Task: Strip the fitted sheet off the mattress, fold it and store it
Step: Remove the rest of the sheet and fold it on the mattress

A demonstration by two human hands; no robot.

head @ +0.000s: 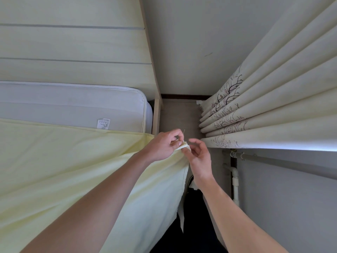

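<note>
While both hands meet over the gap beside the bed, the left hand (165, 146) pinches a bunched corner of the pale yellow fitted sheet (76, 161) between thumb and fingers. The right hand (198, 157) is just beside it, its fingertips touching the same corner from below; whether it truly grips the cloth or only steadies it cannot be told. The two hands are close together, almost touching.

The sheet is already peeled back from the head end of the mattress (73, 105), whose bare white top and a small printed care label (103, 123) show. The rest of the sheet spreads across the lower left of the view, and one edge hangs down towards the floor (178, 115).

Risks, as a judgement: the hold is a small fingertip pinch on a big, heavy cloth, so the corner could slip free and drop into the narrow gap. A loose thread stands up from the corner, hinting at fraying; a hard tug might tear the seam. Any part of the sheet hooked under the far side of the mattress would resist and drag.

A pale wooden headboard (73, 52) rises behind the mattress. The room is tight: a grey wall (191, 42) ahead, and to the right a cream pleated curtain (273, 88) printed with dark branching trees, with white pipes (235, 181) below it.
</note>
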